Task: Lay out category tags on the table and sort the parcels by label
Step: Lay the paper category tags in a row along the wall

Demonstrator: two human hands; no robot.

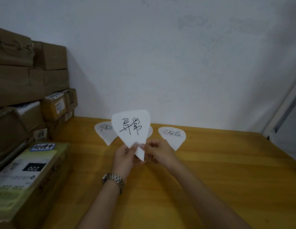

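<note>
**Tag held up over the counter in both hands**

Both hands hold one white, fan-shaped held tag [131,128] by its narrow lower tip, above the middle of the counter [210,171]. It stands upright with its handwritten black characters facing the camera. The left hand [125,156] pinches the tip from the left, thumb on the front of the paper. The right hand [158,151] pinches it from the right, its fingers [142,145] narrowed onto the same tip. A metal watch [114,179] sits on the left wrist.

Three more tags lie flat near the counter's far edge, by the wall [160,55]. The left tag [103,132] is partly hidden behind the held one. The right tag [173,136] lies clear of it, its writing fully visible. Between them only a sliver of a third tag [150,131] shows – its writing cannot be read.

Brown cardboard parcels [20,90] are stacked along the counter's left edge, several bearing printed labels. The near parcel [28,179] lies at the front-left corner – a blue-edged sticker [42,147] with characters sits on its top, above a black label reading 220.
</note>
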